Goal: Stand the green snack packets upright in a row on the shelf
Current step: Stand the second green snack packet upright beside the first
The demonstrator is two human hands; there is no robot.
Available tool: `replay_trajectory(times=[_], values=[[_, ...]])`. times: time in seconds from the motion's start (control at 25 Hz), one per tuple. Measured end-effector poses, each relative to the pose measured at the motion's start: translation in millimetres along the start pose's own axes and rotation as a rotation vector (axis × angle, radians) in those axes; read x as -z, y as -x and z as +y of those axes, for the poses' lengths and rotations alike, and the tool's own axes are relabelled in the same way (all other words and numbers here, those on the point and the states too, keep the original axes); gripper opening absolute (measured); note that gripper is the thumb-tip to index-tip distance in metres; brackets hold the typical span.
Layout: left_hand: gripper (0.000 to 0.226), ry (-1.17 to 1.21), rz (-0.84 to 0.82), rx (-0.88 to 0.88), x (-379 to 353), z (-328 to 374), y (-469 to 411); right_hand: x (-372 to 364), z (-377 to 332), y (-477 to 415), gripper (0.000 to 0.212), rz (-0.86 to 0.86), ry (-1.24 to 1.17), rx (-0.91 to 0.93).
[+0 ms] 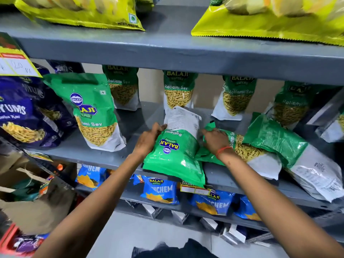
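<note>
Hands meet on one green Ratlami Sev packet (pixel 175 146) lying upside down at the front edge of the grey middle shelf (pixel 89 153). Left hand (pixel 149 138) grips its left side; right hand (pixel 214 140) presses its right edge, grip unclear. Beside it, two more packets (pixel 270 144) lie flat. Four packets (pixel 177 90) stand upright along the back, and another (pixel 93 108) leans at left.

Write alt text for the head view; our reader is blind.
Both hands, left and right, hold an upside-down green packet at the grey shelf edge. Others stand upright behind; two lie flat at right.
</note>
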State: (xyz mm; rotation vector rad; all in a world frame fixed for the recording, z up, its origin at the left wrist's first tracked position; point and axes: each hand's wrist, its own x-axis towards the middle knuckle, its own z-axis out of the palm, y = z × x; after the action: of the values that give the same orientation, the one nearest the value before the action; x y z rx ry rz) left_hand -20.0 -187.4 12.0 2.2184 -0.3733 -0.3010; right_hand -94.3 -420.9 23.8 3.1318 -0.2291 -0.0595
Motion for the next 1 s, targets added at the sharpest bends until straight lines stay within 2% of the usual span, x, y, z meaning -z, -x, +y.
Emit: replay_trajectory(times=[0.08, 0.16, 0.24, 0.32, 0.36, 0.52, 0.6, 0.68, 0.76, 0.8, 0.84, 0.88, 1.0], values=[[0.034, 0.03, 0.07, 0.025, 7, 18, -7, -1, 3, -4, 0.05, 0.001, -0.082, 0.012], [0.027, 0.028, 0.166, -0.028, 17, 32, -11, -2, 10, -6, 0.059, -0.004, -0.273, 0.032], [0.02, 0.076, 0.209, -0.149, 26, 42, -15, -4, 15, -5, 0.064, 0.007, -0.472, 0.08], [0.029, -0.017, 0.232, -0.299, 33, 47, -26, -7, 16, -2, 0.065, 0.039, -0.688, 0.123], [0.028, -0.07, 0.26, -0.307, 34, 49, -32, -9, 16, 0, 0.065, 0.054, -0.779, 0.121], [0.024, -0.15, 0.345, -0.216, 28, 54, -43, -10, 9, -5, 0.05, 0.153, -0.744, 0.13], [0.026, -0.187, 0.395, -0.151, 30, 45, -48, -7, 6, -13, 0.047, 0.142, -0.716, 0.11], [0.027, -0.072, 0.311, -0.12, 38, 33, -54, -1, 2, -25, 0.06, 0.065, -0.769, 0.094], [0.042, 0.201, 0.002, -0.091, 39, 19, -53, 3, -7, -34, 0.08, -0.026, -0.838, 0.068], [0.052, 0.259, -0.155, -0.076, 34, 10, -49, 5, -13, -38, 0.088, -0.054, -0.858, 0.048], [0.06, 0.278, -0.244, -0.063, 29, 2, -46, 5, -17, -41, 0.092, -0.067, -0.862, 0.031], [0.067, 0.301, -0.27, -0.043, 22, -5, -44, 5, -20, -44, 0.092, -0.068, -0.863, 0.021], [0.076, 0.384, -0.197, -0.032, 11, -15, -40, 6, -20, -39, 0.087, -0.028, -0.795, 0.028]])
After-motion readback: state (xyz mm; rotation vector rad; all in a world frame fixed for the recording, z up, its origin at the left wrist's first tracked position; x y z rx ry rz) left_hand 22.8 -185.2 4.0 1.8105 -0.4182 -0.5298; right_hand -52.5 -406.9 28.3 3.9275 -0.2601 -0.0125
